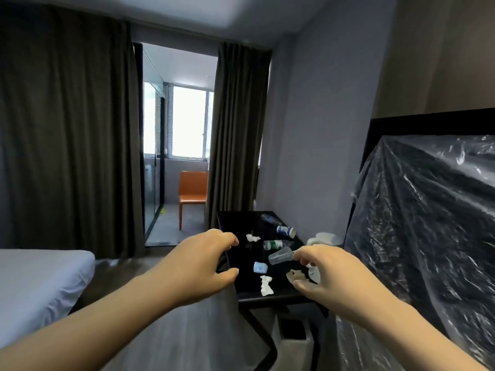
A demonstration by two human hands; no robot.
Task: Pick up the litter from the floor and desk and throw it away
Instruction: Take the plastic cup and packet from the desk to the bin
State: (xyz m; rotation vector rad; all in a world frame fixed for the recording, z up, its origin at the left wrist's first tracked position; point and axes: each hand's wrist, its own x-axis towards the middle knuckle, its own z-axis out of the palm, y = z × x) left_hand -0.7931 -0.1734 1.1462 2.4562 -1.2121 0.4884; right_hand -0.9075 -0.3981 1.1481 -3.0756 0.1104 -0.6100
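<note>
Two bare hands reach over a small glossy black counter [246,279]. The left hand [203,261] hovers at its left edge, fingers loosely curled, holding nothing. The right hand [329,274] is spread wide and also empty, its fingertips just beside the mouth of a clear plastic cup [280,257] lying on its side; whether they touch is unclear. Around it lie a crumpled tan wrapper [296,275], a twisted white tissue [266,285], a pale blue packet [260,267] and a clear green-labelled plastic bottle [274,245]. All look light; the thin cup would likely buckle if squeezed, so pinching its rim seems safest. A pale bin [292,333] stands beneath the counter.
</note>
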